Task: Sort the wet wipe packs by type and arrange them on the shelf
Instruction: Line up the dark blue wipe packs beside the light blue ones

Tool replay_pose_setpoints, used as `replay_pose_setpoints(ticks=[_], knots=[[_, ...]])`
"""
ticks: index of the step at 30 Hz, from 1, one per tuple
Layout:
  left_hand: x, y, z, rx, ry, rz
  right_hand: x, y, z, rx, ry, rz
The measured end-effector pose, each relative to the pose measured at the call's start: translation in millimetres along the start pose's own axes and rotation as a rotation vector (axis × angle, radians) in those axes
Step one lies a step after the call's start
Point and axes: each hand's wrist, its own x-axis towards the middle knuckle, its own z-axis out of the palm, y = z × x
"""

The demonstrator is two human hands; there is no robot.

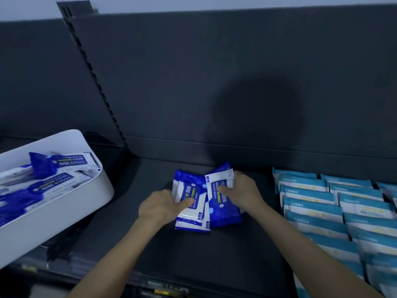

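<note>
Left grip (160, 208) grasps one blue pack (190, 204) and right grip (242, 193) grasps a second blue pack (222, 214), touching, on the shelf (193, 254) right of the white bin (53, 214), teal packs (322, 203) ranked farther right.

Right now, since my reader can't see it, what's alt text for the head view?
The left hand and right hand each hold dark blue alcohol wipe packs over a dark shelf. A white bin with more sits left; rows of light blue packs lie right.
</note>
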Motion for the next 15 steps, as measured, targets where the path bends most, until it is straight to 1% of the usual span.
replay_pose_setpoints(ticks=[3, 5, 7, 8, 9, 10, 12, 13, 15], knots=[[-2.2, -2.1, -6.9, 0.100, -0.019, -0.015, 5.1, -0.8, -2.0, -0.132, 0.008, -0.035], [-3.6, -1.7, -10.8, 0.167, 0.074, 0.025, 1.6, -1.5, -1.4, -0.258, 0.033, -0.063], [2.1, -2.6, -13.3, 0.173, 0.202, 0.147, -5.4, -3.0, 2.1, -0.365, 0.085, -0.107], [8.2, -2.5, -14.4, 0.150, 0.197, 0.245, -9.7, -5.0, 4.6, -0.370, 0.109, -0.121], [14.8, -2.1, -15.0, 0.111, 0.135, 0.358, -14.4, -7.4, 7.9, -0.360, 0.125, -0.131], [18.9, 0.0, -17.1, 0.071, 0.027, 0.455, -19.1, -9.4, 11.5, -0.356, 0.125, -0.136], [25.0, 2.6, -17.8, -0.019, -0.174, 0.542, -27.3, -11.3, 19.0, -0.377, 0.108, -0.167], [27.4, 1.7, -16.2, -0.063, -0.210, 0.552, -30.6, -11.1, 22.3, -0.400, 0.094, -0.181], [27.0, -2.5, -14.7, -0.072, -0.168, 0.550, -36.5, -7.9, 26.6, -0.443, 0.063, -0.192]])
